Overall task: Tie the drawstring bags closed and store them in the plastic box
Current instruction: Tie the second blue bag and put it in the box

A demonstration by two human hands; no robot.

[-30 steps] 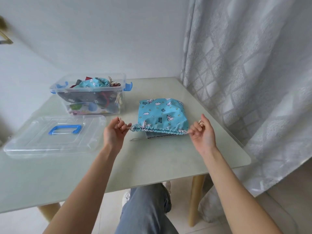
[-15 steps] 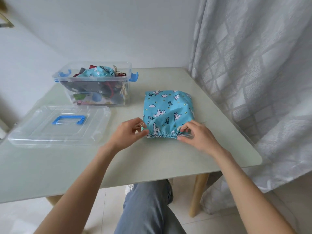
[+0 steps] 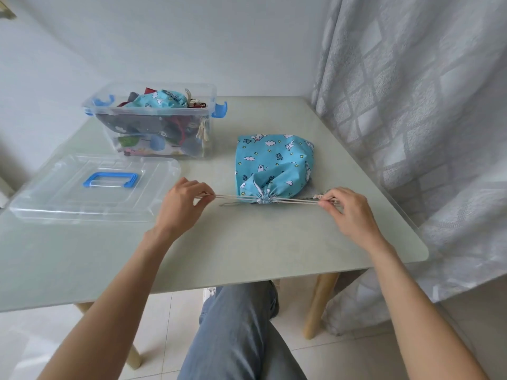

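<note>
Two Hands Draw the Cords of a Blue Bag Tight

Two hands pull in opposite directions on the pale drawstring (image 3: 296,201) of a blue drawstring bag (image 3: 274,165) printed with clouds, stars and white animals. The bag lies on the pale green table (image 3: 247,242), between the hands and slightly beyond them, with its mouth (image 3: 265,198) gathered into a tight pucker on the line that joins them. The left hand (image 3: 181,205) pinches the cords between thumb and curled fingers, just to the left of the bag's mouth. The right hand (image 3: 348,208) pinches the other ends in the same way, at a similar distance to the right. The cords run taut and nearly straight from one hand, through the pucker, to the other.

Beyond the left hand, and apart from it, lies the clear plastic lid (image 3: 90,187) with a blue handle (image 3: 111,180), flat on the table. Farther back, beyond the lid, stands the clear plastic box (image 3: 153,124) with blue latches. It is open and holds several fabric bags, with another blue printed one (image 3: 159,98) on top, near the rim.

To the right of the right hand, a grey patterned curtain (image 3: 411,105) hangs alongside the table's edge. Below the table's near edge, between the forearms, the person's jean-clad leg (image 3: 238,333) shows above a light tiled floor (image 3: 41,344).
</note>
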